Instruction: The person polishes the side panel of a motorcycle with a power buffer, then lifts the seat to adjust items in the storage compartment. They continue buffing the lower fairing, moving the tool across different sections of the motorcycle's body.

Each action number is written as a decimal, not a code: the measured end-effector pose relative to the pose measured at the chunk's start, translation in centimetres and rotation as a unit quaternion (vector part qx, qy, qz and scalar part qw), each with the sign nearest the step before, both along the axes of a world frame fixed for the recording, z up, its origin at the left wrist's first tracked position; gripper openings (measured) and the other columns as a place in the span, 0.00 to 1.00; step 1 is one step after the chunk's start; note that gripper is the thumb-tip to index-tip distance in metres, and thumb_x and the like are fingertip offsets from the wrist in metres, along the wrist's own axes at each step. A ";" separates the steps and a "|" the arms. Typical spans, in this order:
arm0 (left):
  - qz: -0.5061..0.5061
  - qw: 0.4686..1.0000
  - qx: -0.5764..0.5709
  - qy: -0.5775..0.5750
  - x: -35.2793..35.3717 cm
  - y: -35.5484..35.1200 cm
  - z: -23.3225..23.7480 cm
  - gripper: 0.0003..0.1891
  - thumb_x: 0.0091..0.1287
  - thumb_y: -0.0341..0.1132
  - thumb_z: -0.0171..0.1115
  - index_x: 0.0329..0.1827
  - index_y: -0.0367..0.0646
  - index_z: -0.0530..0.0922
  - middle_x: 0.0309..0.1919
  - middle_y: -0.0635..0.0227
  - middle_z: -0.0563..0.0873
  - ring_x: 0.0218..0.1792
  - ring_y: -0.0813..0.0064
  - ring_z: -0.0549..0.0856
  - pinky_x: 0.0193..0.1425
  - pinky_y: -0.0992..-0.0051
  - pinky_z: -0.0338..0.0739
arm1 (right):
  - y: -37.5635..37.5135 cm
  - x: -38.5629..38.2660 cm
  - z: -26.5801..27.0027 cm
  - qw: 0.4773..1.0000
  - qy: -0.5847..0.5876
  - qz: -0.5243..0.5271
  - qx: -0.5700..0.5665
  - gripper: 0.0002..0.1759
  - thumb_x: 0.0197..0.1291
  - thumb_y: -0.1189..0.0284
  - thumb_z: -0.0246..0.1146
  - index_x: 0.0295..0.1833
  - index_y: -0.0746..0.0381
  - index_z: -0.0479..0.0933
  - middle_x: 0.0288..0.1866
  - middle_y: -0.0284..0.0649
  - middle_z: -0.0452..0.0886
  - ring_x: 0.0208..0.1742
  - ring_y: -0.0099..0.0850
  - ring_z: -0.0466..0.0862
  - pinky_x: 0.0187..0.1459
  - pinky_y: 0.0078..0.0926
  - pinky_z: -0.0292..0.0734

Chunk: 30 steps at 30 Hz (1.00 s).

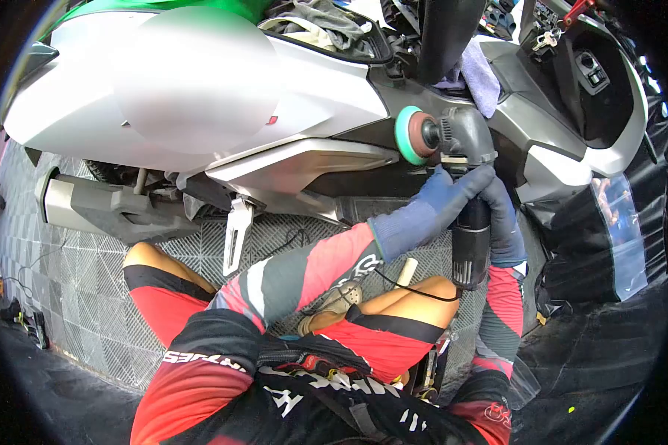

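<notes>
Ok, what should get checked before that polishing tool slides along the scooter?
1. Both hands hold the grey and black handheld polisher: the blue-gloved left hand is near its head and the blue-gloved right hand is round its body. Ok.
2. Round green foam pad flat against the white and black plastic scooter body: cannot tell.
3. Thin black cord clear of the pad: it runs low, over the bare knee. Ok.
4. Purple cloth clear of the pad: it lies apart, higher up. Ok.
5. Pad spinning or stopped: cannot tell.
</notes>
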<state>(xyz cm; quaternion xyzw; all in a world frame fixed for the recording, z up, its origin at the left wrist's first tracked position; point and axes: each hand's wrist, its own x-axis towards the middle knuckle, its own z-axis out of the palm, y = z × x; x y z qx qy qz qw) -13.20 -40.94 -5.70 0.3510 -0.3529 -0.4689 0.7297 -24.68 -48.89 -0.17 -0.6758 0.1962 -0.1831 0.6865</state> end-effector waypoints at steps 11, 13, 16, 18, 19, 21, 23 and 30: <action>0.135 0.989 -0.011 -0.056 2.6 10.2 4.5 0.55 0.61 0.67 0.62 0.70 0.25 0.50 0.62 0.48 0.74 0.64 0.65 0.75 0.67 0.68 0.70 | 6.7 5.1 4.9 0.984 0.008 0.121 -0.133 0.13 0.61 0.67 0.61 0.47 0.61 0.75 0.43 0.32 0.78 0.45 0.22 0.77 0.51 0.23 0.73; 0.140 0.988 -0.048 -0.046 3.3 10.6 4.8 0.55 0.62 0.67 0.62 0.70 0.25 0.49 0.61 0.48 0.74 0.64 0.64 0.75 0.67 0.69 0.70 | 8.0 5.9 6.7 0.981 0.015 0.128 -0.143 0.13 0.61 0.67 0.61 0.48 0.61 0.75 0.44 0.33 0.78 0.45 0.22 0.77 0.51 0.23 0.73; 0.149 0.987 -0.039 -0.045 4.2 10.7 5.4 0.50 0.64 0.65 0.60 0.66 0.25 0.51 0.59 0.50 0.75 0.62 0.65 0.76 0.66 0.68 0.71 | 8.2 7.0 7.9 0.981 0.021 0.150 -0.117 0.13 0.62 0.69 0.59 0.51 0.62 0.74 0.46 0.34 0.78 0.47 0.23 0.77 0.53 0.23 0.73; 0.167 0.982 -0.075 -0.049 4.7 11.4 6.2 0.49 0.65 0.65 0.60 0.66 0.25 0.50 0.58 0.50 0.75 0.61 0.65 0.76 0.65 0.68 0.71 | 7.4 7.8 8.7 0.973 0.011 0.218 -0.077 0.16 0.66 0.72 0.58 0.57 0.63 0.73 0.51 0.35 0.78 0.51 0.24 0.77 0.57 0.24 0.73; 0.179 0.976 -0.108 -0.054 5.0 11.8 6.6 0.49 0.66 0.64 0.59 0.66 0.25 0.50 0.58 0.51 0.76 0.61 0.65 0.77 0.65 0.68 0.71 | 7.5 8.3 9.1 0.972 0.010 0.222 -0.081 0.16 0.66 0.72 0.58 0.57 0.63 0.73 0.51 0.35 0.78 0.51 0.24 0.77 0.57 0.24 0.73; 0.179 0.974 -0.130 -0.053 5.6 12.9 7.0 0.48 0.67 0.63 0.59 0.66 0.26 0.49 0.58 0.51 0.75 0.61 0.66 0.77 0.65 0.68 0.71 | 8.1 9.2 9.8 0.963 0.009 0.254 -0.090 0.19 0.67 0.73 0.58 0.62 0.64 0.71 0.56 0.37 0.78 0.55 0.24 0.76 0.60 0.24 0.73; 0.180 0.971 -0.151 -0.052 6.2 14.2 7.6 0.47 0.68 0.62 0.59 0.66 0.27 0.49 0.58 0.51 0.75 0.60 0.67 0.77 0.64 0.69 0.71 | 7.8 10.3 10.3 0.948 0.010 0.274 -0.162 0.21 0.67 0.75 0.59 0.65 0.64 0.71 0.60 0.37 0.77 0.58 0.25 0.76 0.61 0.24 0.73; 0.260 0.940 -0.150 -0.164 9.2 17.9 10.2 0.33 0.74 0.55 0.54 0.63 0.29 0.63 0.53 0.57 0.79 0.55 0.73 0.78 0.63 0.71 0.71 | 12.1 14.2 14.4 0.904 -0.062 0.355 -0.229 0.17 0.68 0.73 0.58 0.61 0.65 0.74 0.60 0.38 0.77 0.60 0.29 0.77 0.65 0.28 0.70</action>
